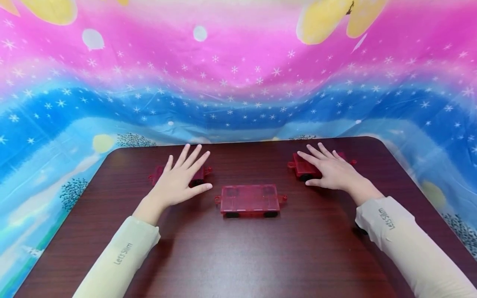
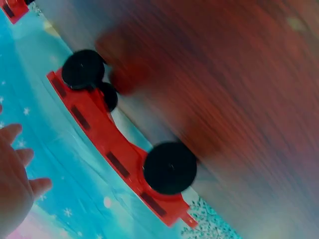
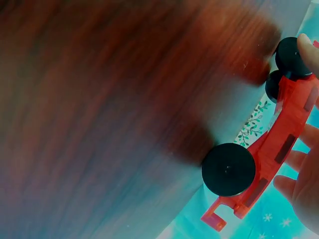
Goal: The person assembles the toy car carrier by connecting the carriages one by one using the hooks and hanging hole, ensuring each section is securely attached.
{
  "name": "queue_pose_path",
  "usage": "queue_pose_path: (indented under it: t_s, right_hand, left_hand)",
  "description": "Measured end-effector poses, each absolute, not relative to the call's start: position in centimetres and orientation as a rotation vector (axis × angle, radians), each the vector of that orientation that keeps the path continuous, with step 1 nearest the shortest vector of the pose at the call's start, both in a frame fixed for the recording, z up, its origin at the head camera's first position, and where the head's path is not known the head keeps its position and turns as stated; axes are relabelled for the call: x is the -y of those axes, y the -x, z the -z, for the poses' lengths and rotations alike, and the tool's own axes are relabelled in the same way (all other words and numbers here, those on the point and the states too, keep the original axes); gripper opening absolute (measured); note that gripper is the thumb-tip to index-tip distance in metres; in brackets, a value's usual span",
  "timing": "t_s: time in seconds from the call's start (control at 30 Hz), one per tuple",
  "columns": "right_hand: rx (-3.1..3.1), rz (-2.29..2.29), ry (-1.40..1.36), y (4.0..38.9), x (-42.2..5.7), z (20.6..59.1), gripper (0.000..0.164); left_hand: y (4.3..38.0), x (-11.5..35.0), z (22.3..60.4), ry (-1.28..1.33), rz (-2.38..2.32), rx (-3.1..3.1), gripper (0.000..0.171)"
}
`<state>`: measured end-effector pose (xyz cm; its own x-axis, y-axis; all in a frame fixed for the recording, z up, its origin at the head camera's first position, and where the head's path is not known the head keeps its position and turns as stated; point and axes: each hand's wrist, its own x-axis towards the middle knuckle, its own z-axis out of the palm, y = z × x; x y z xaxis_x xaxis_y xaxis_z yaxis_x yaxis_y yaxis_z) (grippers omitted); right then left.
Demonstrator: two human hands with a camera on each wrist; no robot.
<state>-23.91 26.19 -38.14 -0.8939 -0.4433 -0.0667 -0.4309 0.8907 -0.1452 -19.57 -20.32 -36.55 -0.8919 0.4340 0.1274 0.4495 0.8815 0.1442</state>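
Observation:
Three red see-through toy car bases with black wheels and end hooks are on the table. My left hand [image 1: 179, 180], fingers straight and spread, is palm down over the left car base [image 1: 199, 174]. In the left wrist view that base's side and black wheels [image 2: 170, 168] show beside my fingers. My right hand [image 1: 333, 169], also spread flat, partly covers the right car base [image 1: 303, 165]. The right wrist view has my thumb overlapping one wheel and the hooked end [image 3: 214, 219] sticking out. Between and nearer than both hands lies the middle car base [image 1: 250, 198], untouched.
The dark wood table [image 1: 238, 256] has rounded far corners. A pink and blue snowflake-patterned cloth [image 1: 238, 82] hangs behind and around it. A small black round thing [image 1: 360, 230] peeks out from under the right sleeve, mostly hidden.

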Motion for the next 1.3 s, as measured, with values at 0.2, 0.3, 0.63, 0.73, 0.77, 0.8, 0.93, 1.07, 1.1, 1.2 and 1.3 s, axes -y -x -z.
queue_pose_path:
  t_s: [0.2, 0.3, 0.63, 0.73, 0.77, 0.8, 0.93, 1.07, 1.1, 1.2, 1.3]
  right_hand:
    - [-2.946, 0.182, 0.708, 24.0, -26.1, 38.3, 0.092]
    - [-2.954, 0.193, 0.722, 24.1, -26.0, 38.4, 0.090]
    - [-2.959, 0.199, 0.740, 24.3, -26.0, 38.3, 0.085]
    - [-2.955, 0.183, 0.745, 24.3, -25.9, 38.2, 0.084]
    - [-2.957, 0.179, 0.753, 24.3, -25.9, 38.2, 0.084]
    - [-2.959, 0.176, 0.758, 24.3, -25.9, 38.2, 0.083]
    - [-2.977, 0.177, 0.782, 24.2, -25.9, 38.2, 0.082]
    - [-3.001, 0.185, 0.779, 24.1, -26.0, 38.3, 0.082]
    - [-3.004, 0.183, 0.779, 24.1, -26.1, 38.3, 0.082]
    - [-3.006, 0.174, 0.781, 24.1, -26.2, 38.3, 0.083]
    - [-2.999, 0.163, 0.783, 24.0, -26.3, 38.2, 0.083]
  left_hand:
    - [19.0, 18.5, 36.7, 0.895, 0.340, 2.987, 0.088]
    - [18.8, 17.6, 36.9, 0.954, 0.361, 2.986, 0.088]
    - [18.1, 15.8, 37.3, 1.092, 0.421, 3.038, 0.086]
    - [18.1, 15.5, 37.5, 1.129, 0.448, 3.045, 0.087]
    - [18.1, 15.4, 37.6, 1.140, 0.456, 3.046, 0.087]
    - [18.0, 15.2, 37.6, 1.152, 0.460, 3.048, 0.087]
    - [17.9, 14.8, 37.7, 1.189, 0.462, 3.069, 0.088]
    - [17.8, 14.4, 37.8, 1.218, 0.441, 3.101, 0.086]
    - [17.8, 14.4, 37.8, 1.221, 0.438, 3.105, 0.085]
    - [17.9, 14.2, 37.8, 1.222, 0.430, 3.115, 0.082]
    - [18.0, 14.1, 37.8, 1.216, 0.449, 3.118, 0.080]
